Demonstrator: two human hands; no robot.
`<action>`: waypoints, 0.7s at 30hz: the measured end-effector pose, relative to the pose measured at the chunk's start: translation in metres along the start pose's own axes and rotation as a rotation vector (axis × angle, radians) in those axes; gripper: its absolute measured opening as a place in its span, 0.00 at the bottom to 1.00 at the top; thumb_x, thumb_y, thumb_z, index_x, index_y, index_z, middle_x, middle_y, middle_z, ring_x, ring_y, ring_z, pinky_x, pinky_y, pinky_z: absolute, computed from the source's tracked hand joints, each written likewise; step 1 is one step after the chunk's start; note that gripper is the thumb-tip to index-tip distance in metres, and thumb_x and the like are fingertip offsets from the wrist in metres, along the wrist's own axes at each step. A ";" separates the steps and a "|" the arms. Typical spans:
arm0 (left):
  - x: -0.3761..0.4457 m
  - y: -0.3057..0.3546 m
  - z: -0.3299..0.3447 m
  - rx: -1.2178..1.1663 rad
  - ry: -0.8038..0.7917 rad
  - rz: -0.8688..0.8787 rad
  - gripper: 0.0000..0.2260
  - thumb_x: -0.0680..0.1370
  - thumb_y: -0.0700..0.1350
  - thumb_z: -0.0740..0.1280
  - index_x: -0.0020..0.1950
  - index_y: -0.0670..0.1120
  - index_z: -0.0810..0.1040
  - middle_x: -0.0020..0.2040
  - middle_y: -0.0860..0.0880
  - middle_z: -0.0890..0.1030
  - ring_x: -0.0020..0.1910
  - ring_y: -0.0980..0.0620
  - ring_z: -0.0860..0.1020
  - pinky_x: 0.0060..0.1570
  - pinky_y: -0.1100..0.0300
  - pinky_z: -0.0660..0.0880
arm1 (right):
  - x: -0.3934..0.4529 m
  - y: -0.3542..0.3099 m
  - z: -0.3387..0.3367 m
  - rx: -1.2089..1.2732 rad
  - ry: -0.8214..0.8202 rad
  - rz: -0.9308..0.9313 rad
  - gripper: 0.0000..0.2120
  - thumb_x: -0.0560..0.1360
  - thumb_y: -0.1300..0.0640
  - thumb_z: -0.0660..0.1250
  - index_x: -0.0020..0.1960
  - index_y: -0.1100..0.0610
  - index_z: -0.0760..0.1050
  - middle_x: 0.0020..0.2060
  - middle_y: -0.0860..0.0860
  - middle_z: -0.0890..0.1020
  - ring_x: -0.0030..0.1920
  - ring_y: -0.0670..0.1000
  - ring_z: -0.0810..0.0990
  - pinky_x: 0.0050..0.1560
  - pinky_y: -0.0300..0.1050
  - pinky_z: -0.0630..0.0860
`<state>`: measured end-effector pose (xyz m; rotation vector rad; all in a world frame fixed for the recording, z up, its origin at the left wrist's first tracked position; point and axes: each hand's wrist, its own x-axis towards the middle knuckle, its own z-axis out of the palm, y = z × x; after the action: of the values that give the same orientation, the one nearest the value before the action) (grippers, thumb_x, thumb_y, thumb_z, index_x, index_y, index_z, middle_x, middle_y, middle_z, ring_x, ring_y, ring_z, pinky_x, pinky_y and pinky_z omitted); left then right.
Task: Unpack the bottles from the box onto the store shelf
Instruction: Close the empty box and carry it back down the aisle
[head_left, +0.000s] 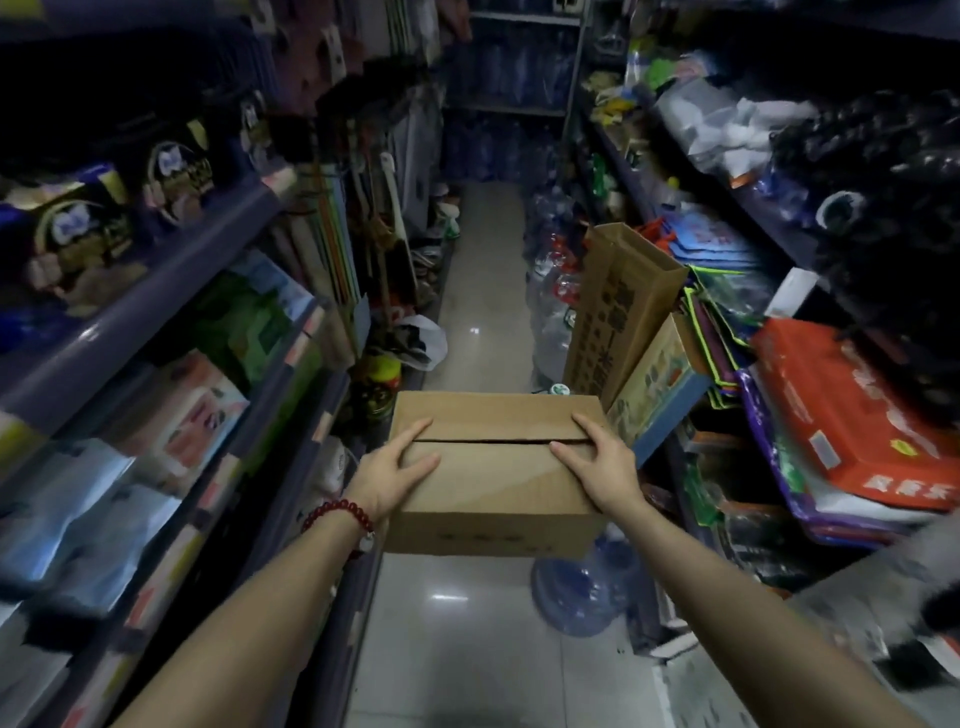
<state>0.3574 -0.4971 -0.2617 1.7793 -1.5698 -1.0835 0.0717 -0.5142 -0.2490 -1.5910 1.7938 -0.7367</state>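
A brown cardboard box (493, 483) with its top flaps closed hangs above the aisle floor, in front of me at the centre of the head view. My left hand (395, 470) grips its left top edge, fingers spread over the flap; a red bead bracelet is on that wrist. My right hand (605, 460) grips the right top edge the same way. No bottles from inside the box are visible. Store shelves (171, 291) run along the left side.
The narrow aisle has a tiled floor (467, 649). Packaged goods fill the left shelves. On the right are a tall upright carton (618, 306), stacked bags, an orange pack (852, 410) and large blue water jugs (582, 587) on the floor. More jugs line the far end.
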 end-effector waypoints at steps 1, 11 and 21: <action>0.013 0.002 -0.002 0.004 0.006 -0.005 0.25 0.75 0.59 0.66 0.71 0.65 0.63 0.72 0.47 0.69 0.69 0.45 0.68 0.66 0.57 0.66 | 0.015 -0.002 0.002 0.003 -0.006 -0.005 0.30 0.74 0.45 0.69 0.72 0.52 0.68 0.70 0.55 0.72 0.70 0.56 0.68 0.69 0.46 0.62; 0.165 -0.004 -0.029 0.104 -0.023 -0.047 0.26 0.76 0.60 0.64 0.72 0.66 0.60 0.72 0.45 0.69 0.68 0.43 0.69 0.67 0.54 0.66 | 0.167 -0.012 0.039 -0.023 -0.181 0.063 0.39 0.70 0.44 0.73 0.75 0.51 0.61 0.73 0.55 0.66 0.72 0.57 0.65 0.72 0.51 0.62; 0.361 -0.004 -0.040 0.164 -0.103 -0.025 0.26 0.77 0.56 0.65 0.74 0.58 0.63 0.70 0.44 0.72 0.63 0.48 0.73 0.60 0.61 0.68 | 0.347 -0.010 0.083 -0.033 -0.155 0.131 0.39 0.70 0.46 0.74 0.75 0.54 0.62 0.72 0.56 0.67 0.71 0.58 0.67 0.68 0.50 0.65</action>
<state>0.3950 -0.8529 -0.3230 1.8807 -1.7464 -1.1011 0.1138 -0.8600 -0.3251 -1.4925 1.7846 -0.5111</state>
